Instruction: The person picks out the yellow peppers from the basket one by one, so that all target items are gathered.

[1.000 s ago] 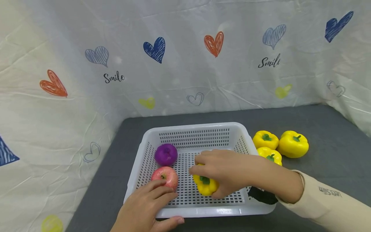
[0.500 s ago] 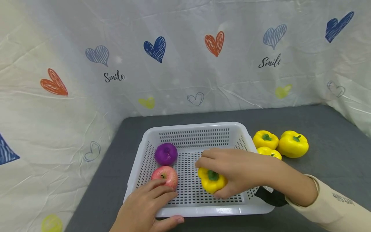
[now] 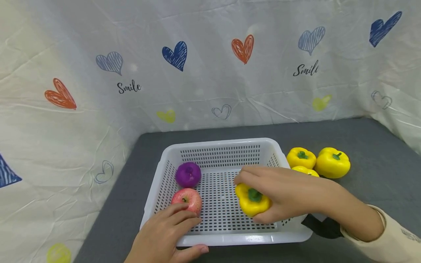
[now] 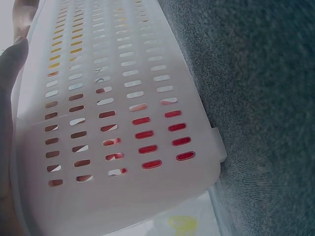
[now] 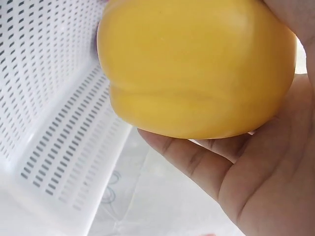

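Note:
In the head view my right hand (image 3: 279, 190) grips a yellow bell pepper (image 3: 253, 206) with a green stem, over the right half of a white perforated basket (image 3: 243, 239). The right wrist view has the pepper's smooth side (image 5: 197, 69) close up, with fingers (image 5: 192, 160) curled beneath it. My left hand (image 3: 164, 233) holds the basket's front left corner, fingers over the rim and thumb outside. Its fingertips lie at a pink-red apple (image 3: 187, 200), partly covering it. Behind the apple sits a round purple vegetable (image 3: 188, 175), possibly an onion.
To the basket's right, several yellow peppers (image 3: 333, 163) stand on the dark grey table cover (image 3: 371, 164); one is partly hidden by my right hand. A pale curtain (image 3: 210, 84) printed with hearts hangs behind and at the left.
My right hand has carried the yellow pepper rightward and slightly up, from mid-basket toward its right wall. The left hand, apple and purple vegetable have stayed put.

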